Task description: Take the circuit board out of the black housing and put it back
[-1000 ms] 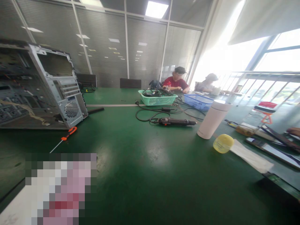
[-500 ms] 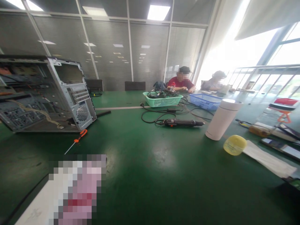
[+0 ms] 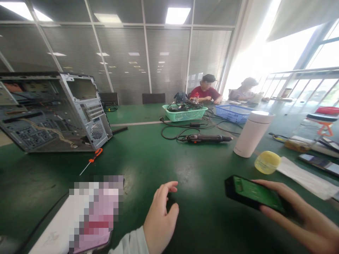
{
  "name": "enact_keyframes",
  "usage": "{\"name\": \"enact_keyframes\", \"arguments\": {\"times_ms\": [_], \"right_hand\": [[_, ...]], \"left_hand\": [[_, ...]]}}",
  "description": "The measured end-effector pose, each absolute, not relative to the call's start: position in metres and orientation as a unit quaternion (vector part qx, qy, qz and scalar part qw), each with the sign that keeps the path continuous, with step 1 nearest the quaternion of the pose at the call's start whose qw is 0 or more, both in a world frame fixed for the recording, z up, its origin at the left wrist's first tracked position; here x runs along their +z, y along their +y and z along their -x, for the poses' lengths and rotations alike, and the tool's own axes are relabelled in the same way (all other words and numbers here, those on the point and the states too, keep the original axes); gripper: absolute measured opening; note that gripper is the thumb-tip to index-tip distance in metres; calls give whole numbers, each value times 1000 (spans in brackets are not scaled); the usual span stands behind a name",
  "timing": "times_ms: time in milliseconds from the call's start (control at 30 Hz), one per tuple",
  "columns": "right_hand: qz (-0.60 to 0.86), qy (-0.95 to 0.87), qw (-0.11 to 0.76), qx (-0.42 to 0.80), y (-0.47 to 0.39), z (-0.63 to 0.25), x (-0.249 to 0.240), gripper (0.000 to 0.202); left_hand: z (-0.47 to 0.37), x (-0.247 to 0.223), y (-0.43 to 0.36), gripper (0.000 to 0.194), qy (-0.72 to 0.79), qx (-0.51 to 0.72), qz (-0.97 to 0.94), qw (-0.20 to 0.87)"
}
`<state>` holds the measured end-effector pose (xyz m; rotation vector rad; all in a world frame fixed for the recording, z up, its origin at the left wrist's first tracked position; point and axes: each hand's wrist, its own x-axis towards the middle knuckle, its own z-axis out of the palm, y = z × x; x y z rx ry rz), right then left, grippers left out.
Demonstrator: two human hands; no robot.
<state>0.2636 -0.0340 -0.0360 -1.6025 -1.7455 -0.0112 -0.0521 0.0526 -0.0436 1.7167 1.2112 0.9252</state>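
In the head view, the person's right hand [image 3: 311, 218] has hold of a thick black gadget [image 3: 256, 193]. The thumb is on one long side and the fingers are on the other, pressed in on it. The gadget is over the right part of the green table [image 3: 148, 162], on the near side of a yellow tub [image 3: 267, 163] and a white sheet [image 3: 307, 180]. It is hard to tell if its bottom touches the table.

The gadget is likely hard and stiff, and it won't bend. It seems light enough for one hand. Its flat top may be slippery, and it could crack if it fell, so the two long sides look like the best place to hold it. It is shaped like a small, flat brick. The sides are black, and the top is green with tiny pale marks, too blurry to read. The end by the palm is hidden.

The left hand [image 3: 161, 215] holds nothing. Its thumb and fingers are apart and a little curled, and a pale sleeve [image 3: 132, 241] covers the wrist. A pink phone [image 3: 104, 211] lies near it, toward the left.
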Motion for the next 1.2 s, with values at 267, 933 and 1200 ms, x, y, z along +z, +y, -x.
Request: {"name": "enact_keyframes", "arguments": {"times_ms": [267, 933, 1200], "right_hand": [[485, -803, 340, 68, 42, -119, -14, 43], [513, -546, 428, 506, 60, -127, -28, 48], [529, -197, 273, 779, 59, -126, -11, 61]], "left_hand": [[59, -58, 56, 66, 432, 436, -681, 399], [60, -45, 60, 38, 459, 399, -614, 504], [61, -40, 57, 34, 447, 405, -633, 487]]}}
